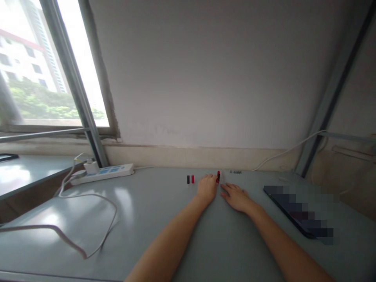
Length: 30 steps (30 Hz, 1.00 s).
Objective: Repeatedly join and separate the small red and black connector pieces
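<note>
My left hand rests on the grey table near the wall, its fingers curled closed at a small red piece that shows by the fingertips. Right there stands a small black cylinder with a red cylinder at its top; whether they are joined I cannot tell. Beside them is a clear, see-through item, too faint to name. My right hand lies low with fingers stretched out and apart, fingertips close to that clear item. Left of my left hand, another black cylinder and a red cylinder stand upright, side by side.
Several tiny dark pieces lie in a row by the wall. A dark flat device, partly blurred, lies to the right. On the left are a white power strip and a loose white cable. Metal posts flank the table.
</note>
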Motion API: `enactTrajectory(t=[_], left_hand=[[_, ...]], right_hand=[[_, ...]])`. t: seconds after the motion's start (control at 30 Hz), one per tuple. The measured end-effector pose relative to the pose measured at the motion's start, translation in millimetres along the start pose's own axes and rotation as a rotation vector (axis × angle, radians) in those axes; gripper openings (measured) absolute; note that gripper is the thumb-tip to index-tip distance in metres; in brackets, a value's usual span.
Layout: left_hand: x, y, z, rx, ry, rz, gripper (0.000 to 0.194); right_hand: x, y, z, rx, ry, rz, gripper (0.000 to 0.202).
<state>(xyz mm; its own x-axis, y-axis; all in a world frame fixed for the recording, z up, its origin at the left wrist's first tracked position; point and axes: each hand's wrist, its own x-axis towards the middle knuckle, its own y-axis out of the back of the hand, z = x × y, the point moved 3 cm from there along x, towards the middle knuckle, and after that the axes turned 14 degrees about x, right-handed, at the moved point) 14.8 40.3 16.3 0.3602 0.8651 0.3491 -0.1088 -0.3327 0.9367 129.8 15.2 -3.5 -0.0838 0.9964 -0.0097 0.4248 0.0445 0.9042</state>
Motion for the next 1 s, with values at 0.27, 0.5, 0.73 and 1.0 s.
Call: enactTrajectory(t=[0.27,0.5,0.73,1.0], left_hand=[[-16,9.3,-12,-0.163,0.093,0.012,0.017],[-42,11.0,-36,-0.417,0.241,0.1,0.009],[-47,2.8,-49,-0.721,0.417,0.123,0.01],[-46,1.4,-49,-0.994,0.494,0.105,0.006]], right_hand=[[4,-6,0,0.03,-0.009,0.043,0.047],[1,-6,-8,0.03,0.024,0.093,0.043],[-3,-1,-27,0.221,0.221,0.279,0.025],[6,4,-23,0.64,0.248,0.43,0.014]])
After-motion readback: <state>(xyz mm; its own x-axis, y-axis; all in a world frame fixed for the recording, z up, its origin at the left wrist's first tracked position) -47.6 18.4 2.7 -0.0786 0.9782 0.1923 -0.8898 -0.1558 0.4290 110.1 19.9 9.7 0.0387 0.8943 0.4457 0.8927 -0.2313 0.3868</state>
